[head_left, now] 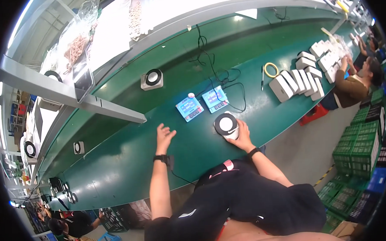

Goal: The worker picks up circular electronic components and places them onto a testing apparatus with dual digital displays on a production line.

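Observation:
My right hand [243,137] is closed around the side of a small white device [224,124] that has a black round ring with a white disc in its middle. This device rests on or just above the green bench [135,172]; I cannot tell which. My left hand [164,137] is over the bench with nothing in it, fingers apart and partly curled. Beyond my hands stand two small blue boxes with lit screens, a left box [189,108] and a right box [216,99]. The left one is nearest to my left hand.
Black cables [239,94] loop behind the boxes. A yellow tape ring [271,69] and a pen [262,78] lie before several white boxes [286,87]. One similar round-topped device [152,79] sits farther back. A grey post [84,101] juts in from the left. A co-worker [353,85] sits right.

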Tool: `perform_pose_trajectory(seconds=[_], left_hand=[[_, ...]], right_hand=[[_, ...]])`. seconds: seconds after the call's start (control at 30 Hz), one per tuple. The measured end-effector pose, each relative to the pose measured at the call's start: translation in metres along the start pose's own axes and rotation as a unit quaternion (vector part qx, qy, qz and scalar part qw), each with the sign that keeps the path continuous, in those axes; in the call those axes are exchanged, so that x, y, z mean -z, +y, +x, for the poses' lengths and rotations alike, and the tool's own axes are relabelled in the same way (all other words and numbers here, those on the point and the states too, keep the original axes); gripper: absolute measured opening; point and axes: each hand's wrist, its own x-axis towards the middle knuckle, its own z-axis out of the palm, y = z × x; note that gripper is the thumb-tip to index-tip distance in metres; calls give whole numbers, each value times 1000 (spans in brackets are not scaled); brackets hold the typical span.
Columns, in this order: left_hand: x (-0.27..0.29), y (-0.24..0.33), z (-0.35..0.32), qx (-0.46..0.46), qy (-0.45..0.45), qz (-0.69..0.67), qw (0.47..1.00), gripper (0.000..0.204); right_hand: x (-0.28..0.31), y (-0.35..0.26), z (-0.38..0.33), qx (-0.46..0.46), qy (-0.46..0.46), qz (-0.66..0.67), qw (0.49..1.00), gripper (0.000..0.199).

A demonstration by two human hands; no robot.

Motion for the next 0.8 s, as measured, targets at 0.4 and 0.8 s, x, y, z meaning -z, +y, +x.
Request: perform_pose_trajectory(seconds=[0.4, 0.8], left_hand=[[-34, 136, 264, -196, 35, 624, 756, 78], [-53, 154, 261, -196, -81, 527, 823, 87]], right_hand=[[13, 4, 4, -59, -67, -3, 996, 98], [14, 0, 24, -24, -104, 11, 994, 95]])
